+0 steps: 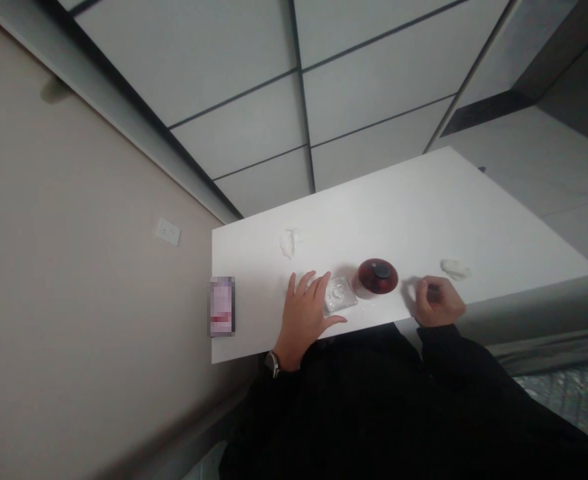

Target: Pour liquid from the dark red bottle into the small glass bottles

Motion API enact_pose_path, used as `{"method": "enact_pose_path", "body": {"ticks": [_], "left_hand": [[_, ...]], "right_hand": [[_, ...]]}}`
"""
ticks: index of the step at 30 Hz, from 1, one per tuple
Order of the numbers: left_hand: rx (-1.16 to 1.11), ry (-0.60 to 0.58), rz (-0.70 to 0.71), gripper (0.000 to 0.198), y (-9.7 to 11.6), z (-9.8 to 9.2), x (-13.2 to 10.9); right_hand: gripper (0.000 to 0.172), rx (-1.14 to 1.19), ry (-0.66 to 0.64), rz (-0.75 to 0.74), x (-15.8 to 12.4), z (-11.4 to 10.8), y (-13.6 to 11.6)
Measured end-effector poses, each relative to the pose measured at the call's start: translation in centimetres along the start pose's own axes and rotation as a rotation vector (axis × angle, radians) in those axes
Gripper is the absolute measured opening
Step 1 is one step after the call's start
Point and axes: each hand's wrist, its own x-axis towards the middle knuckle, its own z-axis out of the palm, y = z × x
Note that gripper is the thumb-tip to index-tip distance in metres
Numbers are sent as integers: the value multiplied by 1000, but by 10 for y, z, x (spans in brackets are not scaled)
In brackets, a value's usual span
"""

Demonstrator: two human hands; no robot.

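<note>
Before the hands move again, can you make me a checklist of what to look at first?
1. Left hand lies flat on the white table, fingers touching the small clear plastic tray: ok.
2. Right hand curled; whether it holds anything: cannot tell.
3. Round dark-red jar with the black cap stands upright between the hands: ok.
4. Two crumpled white tissues lie apart from both hands: ok.
5. What is in the tray: cannot tell.

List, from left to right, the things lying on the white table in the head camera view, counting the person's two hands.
Blurred box at the table's left edge → crumpled tissue → left hand → clear square dish → dark red round container → right hand → second crumpled tissue.
</note>
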Motion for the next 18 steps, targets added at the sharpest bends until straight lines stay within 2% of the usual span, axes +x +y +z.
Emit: {"method": "enact_pose_path", "body": {"ticks": [4,10,18], "left_hand": [[23,-22,11,90,-6,4,3],[20,51,-42,89,-23,-1,0],[21,-30,-16,92,-42,-7,-4]], "right_hand": [[25,-2,7,1,0,0,1],[24,-11,-11,9,-1,-1,1],[25,1,9,22,-1,0,-2]]}}
